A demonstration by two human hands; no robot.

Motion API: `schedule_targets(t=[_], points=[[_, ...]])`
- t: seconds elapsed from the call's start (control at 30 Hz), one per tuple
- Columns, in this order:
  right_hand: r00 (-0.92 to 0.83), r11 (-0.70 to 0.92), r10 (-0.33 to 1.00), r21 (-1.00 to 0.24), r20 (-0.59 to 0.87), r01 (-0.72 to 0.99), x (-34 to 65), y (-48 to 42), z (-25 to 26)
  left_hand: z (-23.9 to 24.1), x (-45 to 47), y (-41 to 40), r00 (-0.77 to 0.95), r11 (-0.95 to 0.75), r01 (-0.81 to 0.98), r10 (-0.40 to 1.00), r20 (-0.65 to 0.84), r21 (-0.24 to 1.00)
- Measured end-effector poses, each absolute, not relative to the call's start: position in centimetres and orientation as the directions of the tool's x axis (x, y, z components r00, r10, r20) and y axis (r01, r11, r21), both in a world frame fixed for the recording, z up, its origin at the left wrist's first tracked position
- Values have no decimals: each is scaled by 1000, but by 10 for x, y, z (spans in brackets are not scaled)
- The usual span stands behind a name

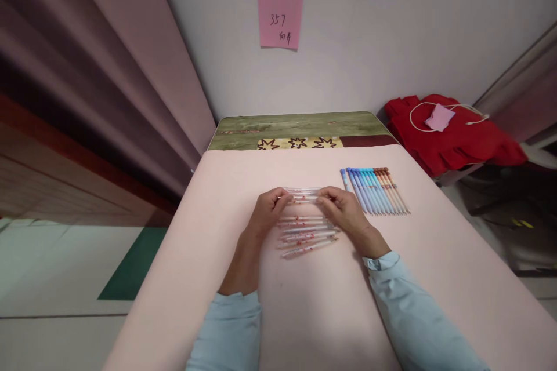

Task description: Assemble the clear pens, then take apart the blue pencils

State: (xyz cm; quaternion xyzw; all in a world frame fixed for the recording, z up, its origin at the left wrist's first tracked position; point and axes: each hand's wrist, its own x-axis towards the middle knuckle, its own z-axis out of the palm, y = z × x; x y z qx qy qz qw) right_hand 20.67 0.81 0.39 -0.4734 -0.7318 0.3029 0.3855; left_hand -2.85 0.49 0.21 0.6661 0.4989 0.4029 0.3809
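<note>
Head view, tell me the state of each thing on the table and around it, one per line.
Left hand: fingers pinched on one end of the clear pen.
Right hand: pinched on its other end.
Row of clear pens: lying side by side on the table.
Blue and orange pens: lined up, untouched, right of the hands.
Pink note: stuck flat on the wall.
White cable: looped loosely on the red cloth.

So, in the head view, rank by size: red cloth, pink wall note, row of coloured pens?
1. red cloth
2. pink wall note and row of coloured pens: look alike; the note is farther, so unranked.
</note>
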Motion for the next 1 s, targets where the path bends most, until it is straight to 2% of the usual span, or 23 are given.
schedule_targets(t=[0.13, 0.2, 0.37, 0.43, 0.6, 0.67, 0.8, 1.0], points=[[-238, 451, 892, -786, 385, 422, 207, 7, 6, 3, -30, 6, 171, -218, 367, 971, 165, 904], [-225, 448, 894, -780, 388, 436, 208, 7, 7, 3, -30, 6, 174, -210, 357, 972, 156, 910], [-199, 252, 966, -760, 164, 599, 212, 6, 3, 3, -29, 6, 199, -201, 349, 970, 138, 915], [-200, 235, 970, -769, 141, 594, 212, 6, 0, 2, -30, 6, 202, -200, 346, 970, 136, 917], [-224, 353, 934, -811, 278, 465, 210, 6, 1, 3, -31, 5, 191, -183, 341, 974, 122, 922], [-241, 370, 928, -771, 283, 519, 210, 7, 3, 3, -31, 4, 197, -181, 342, 973, 118, 922], [-260, 326, 944, -688, 202, 648, 213, 7, 3, 4, -31, 4, 192, -179, 345, 974, 117, 921], [-217, 363, 932, -775, 291, 517, 214, 9, -1, 2, -33, 4, 182, -185, 340, 975, 129, 922]])
